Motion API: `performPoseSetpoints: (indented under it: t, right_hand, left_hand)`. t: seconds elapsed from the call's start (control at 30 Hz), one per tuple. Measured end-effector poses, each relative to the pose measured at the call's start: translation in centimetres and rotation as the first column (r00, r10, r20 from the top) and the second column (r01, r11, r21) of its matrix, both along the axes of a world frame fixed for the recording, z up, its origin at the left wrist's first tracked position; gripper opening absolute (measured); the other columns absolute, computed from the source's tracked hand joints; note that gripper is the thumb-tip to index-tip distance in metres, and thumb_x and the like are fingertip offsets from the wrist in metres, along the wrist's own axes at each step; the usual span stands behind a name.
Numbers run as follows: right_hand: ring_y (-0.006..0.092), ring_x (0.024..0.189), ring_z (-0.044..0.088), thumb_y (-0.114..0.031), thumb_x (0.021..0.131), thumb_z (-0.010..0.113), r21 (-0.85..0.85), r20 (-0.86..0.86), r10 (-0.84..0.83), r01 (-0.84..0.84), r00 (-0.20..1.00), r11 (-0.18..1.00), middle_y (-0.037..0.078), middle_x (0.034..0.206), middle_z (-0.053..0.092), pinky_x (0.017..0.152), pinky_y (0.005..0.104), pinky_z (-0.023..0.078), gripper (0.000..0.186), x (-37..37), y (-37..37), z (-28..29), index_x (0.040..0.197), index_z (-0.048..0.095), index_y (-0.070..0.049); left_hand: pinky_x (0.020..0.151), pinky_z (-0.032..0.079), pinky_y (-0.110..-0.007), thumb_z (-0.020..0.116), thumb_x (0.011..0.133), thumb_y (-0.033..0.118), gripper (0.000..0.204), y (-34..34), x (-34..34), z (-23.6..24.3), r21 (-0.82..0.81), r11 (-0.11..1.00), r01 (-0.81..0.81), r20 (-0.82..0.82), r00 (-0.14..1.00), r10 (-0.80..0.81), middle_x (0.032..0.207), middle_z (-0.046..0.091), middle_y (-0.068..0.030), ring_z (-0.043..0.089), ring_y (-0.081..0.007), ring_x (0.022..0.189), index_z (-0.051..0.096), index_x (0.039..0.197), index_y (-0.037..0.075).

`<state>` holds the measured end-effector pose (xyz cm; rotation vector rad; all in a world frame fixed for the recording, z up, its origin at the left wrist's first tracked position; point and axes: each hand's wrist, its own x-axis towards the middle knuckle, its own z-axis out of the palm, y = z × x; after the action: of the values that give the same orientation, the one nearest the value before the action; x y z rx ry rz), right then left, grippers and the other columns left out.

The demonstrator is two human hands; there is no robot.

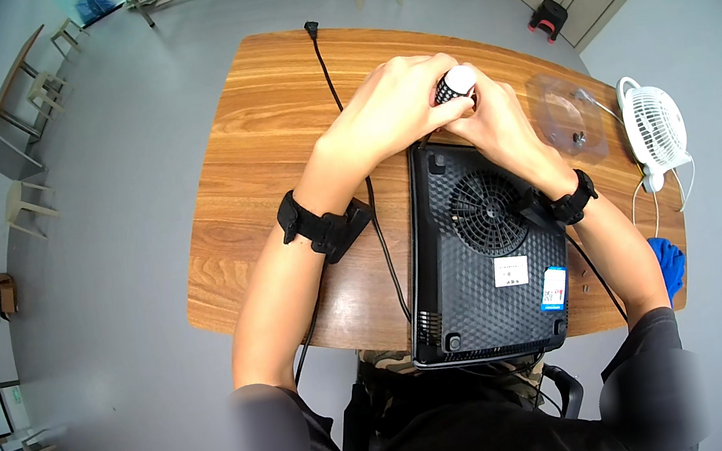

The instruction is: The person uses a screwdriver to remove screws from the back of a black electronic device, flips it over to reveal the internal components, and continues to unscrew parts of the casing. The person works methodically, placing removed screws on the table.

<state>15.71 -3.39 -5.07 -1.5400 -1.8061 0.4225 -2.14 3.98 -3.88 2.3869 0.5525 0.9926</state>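
Before me on the wooden table [229, 191] lies a black induction cooker [490, 299], bottom up, with a round vent grille [487, 213] and stickers showing. My left hand [398, 108] and my right hand [496, 115] meet above its far edge. Between them stands a thick handle with a white rounded end and a black-and-white patterned grip [454, 83], which looks like a screwdriver. Fingers of both hands close round this handle. Its lower end is hidden by my hands, so I cannot tell what it touches.
A black power cord [377, 223] with a plug [312, 30] runs along the table, left of the cooker. On the right are a clear plastic tray [569, 116], a white fan [654, 125] and a blue cloth [668, 266]. Small loose pieces lie near the cooker's right side.
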Motion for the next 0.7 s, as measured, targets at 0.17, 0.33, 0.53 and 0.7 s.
performPoseSetpoints:
  t: [0.17,0.33,0.53,0.7]
  right_hand:
    - [0.0408,0.095,0.073,-0.016,0.082,0.084,0.007,0.009,-0.004,0.004,1.0,1.0,0.02,0.099,0.075,0.079,0.0453,0.057,0.04,0.1,0.0,-0.4,0.113,0.062,-0.002]
    - [0.0425,0.093,0.072,-0.016,0.082,0.084,0.051,0.021,-0.002,0.001,1.0,0.999,0.02,0.099,0.074,0.077,0.0461,0.056,0.04,0.2,-0.1,-0.7,0.111,0.061,-0.002]
    - [0.0437,0.094,0.072,-0.016,0.082,0.085,0.051,0.037,-0.011,0.009,0.999,0.999,0.021,0.098,0.074,0.076,0.047,0.056,0.041,0.1,-0.1,-0.9,0.112,0.06,-0.002]
    - [0.0442,0.095,0.071,-0.017,0.082,0.084,0.05,0.025,-0.034,0.033,0.999,0.998,0.021,0.098,0.074,0.077,0.0482,0.056,0.041,-0.3,-0.3,-1.5,0.112,0.06,-0.003]
  left_hand:
    - [0.062,0.049,-0.039,0.079,0.088,0.029,0.032,0.0,0.0,-0.3,-0.022,1.0,0.012,0.007,1.0,-0.012,0.069,0.059,-0.0118,0.058,-0.0273,0.063,0.068,0.099,0.001]
    - [0.062,0.048,-0.039,0.079,0.089,0.028,0.032,-0.1,0.0,-0.2,-0.035,0.999,0.038,0.01,0.999,-0.037,0.07,0.058,-0.0117,0.058,-0.026,0.064,0.067,0.099,0.001]
    - [0.063,0.047,-0.04,0.079,0.088,0.028,0.032,-0.1,-0.2,-0.4,-0.053,0.997,0.054,0.027,0.998,-0.053,0.07,0.057,-0.0114,0.056,-0.0254,0.065,0.066,0.098,0.001]
    - [0.063,0.048,-0.04,0.08,0.086,0.027,0.032,-0.5,-0.7,-0.1,-0.117,0.992,0.049,0.008,0.999,-0.048,0.069,0.056,-0.0105,0.055,-0.025,0.063,0.066,0.097,0.001]
